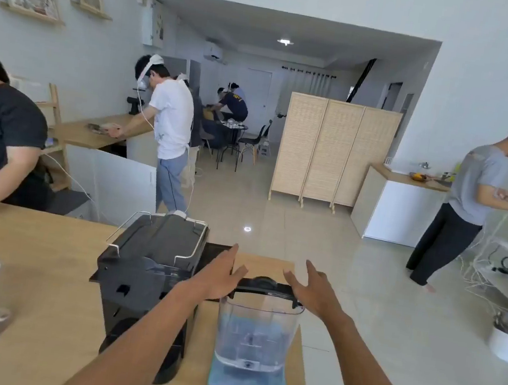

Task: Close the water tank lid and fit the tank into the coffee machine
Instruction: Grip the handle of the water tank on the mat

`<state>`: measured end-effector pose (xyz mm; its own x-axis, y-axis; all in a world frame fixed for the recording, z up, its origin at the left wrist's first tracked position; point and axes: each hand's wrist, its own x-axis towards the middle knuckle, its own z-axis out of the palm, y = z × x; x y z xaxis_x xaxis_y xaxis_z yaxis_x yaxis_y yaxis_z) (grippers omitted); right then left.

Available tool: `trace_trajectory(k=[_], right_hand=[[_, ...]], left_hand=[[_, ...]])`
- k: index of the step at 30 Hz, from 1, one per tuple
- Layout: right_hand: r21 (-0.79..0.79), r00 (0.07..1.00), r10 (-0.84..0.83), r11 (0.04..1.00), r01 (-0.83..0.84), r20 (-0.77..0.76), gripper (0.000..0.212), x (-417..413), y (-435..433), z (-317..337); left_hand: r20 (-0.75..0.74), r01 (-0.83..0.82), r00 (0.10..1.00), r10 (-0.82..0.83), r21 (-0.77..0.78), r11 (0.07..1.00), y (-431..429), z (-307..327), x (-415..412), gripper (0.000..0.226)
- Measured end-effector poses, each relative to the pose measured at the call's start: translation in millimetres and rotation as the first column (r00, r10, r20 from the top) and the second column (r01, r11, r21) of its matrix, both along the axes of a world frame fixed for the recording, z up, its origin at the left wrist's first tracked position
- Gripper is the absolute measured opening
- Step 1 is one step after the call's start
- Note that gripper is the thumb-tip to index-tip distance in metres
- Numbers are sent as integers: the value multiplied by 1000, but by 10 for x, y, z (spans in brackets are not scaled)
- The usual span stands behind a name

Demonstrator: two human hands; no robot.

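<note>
The tank (pixel 257 331) stands upright on a blue cloth (pixel 249 380) near the tabletop's (pixel 43 261) right edge, clear and tall, its long axis vertical. Its black lid (pixel 266 287) sits across the top; whether it is fully seated I cannot tell. The machine (pixel 151 275) stands just to the tank's left, close beside it.

Both hands hang at lid height, fingers spread, gripping nothing. The left hand (pixel 219 276) is at the lid's left end, between tank and machine, apparently touching the rim; the right hand (pixel 311 288) is at the right end, touching or just clear. They flank the lid about equally, so either can press it.

Room is tight leftward against the machine and rightward at the tabletop edge. A black shelf (pixel 219 249) behind the machine, beyond the left hand, is probably the tank's seat; the way there is up and back.
</note>
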<state>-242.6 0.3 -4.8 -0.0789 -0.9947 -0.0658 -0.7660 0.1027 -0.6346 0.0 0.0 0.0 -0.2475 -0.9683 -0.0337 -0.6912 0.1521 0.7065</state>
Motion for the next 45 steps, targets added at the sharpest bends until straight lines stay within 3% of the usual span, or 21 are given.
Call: trace_trajectory(k=[7,12,15,17,21,23,26,31,36,39,45], right_hand=[[81,1000,-9,997,7,26,105,-42,-3,-206],[121,990,-6,993,-11,139,94,-35,-5,-275],[113,986,-8,994,-11,167,73,-41,-7,-290],[89,984,-3,996,-13,178,61,-59,-28,-324],[67,976,-7,998,-8,220,70,-35,7,-349],[32,970,-9,999,2,244,70,-35,31,-373],[-9,964,4,1000,-2,267,63,-54,49,-409],[-76,948,29,997,-6,317,56,-67,83,-437],[-132,903,19,990,42,430,46,-24,145,-450],[-150,870,11,986,72,493,54,-31,172,-455],[-174,859,30,982,69,511,62,-79,151,-459]], left_hand=[[-74,-153,983,168,179,972,23,-332,-101,94],[-122,-195,964,237,282,939,-13,-415,-58,91],[-130,-177,967,219,276,945,-67,-456,0,59],[-167,-167,962,215,263,950,-75,-494,19,57],[-262,-139,946,192,210,968,-26,-588,34,44],[-309,-148,930,200,183,972,15,-607,47,55],[-361,-188,904,230,146,971,25,-702,63,91],[-406,-240,882,238,48,970,131,-679,-8,56],[-491,-289,829,267,33,957,58,-859,-9,94],[-526,-338,795,304,32,941,90,-861,-40,73],[-523,-415,769,367,28,909,76,-852,-39,74]])
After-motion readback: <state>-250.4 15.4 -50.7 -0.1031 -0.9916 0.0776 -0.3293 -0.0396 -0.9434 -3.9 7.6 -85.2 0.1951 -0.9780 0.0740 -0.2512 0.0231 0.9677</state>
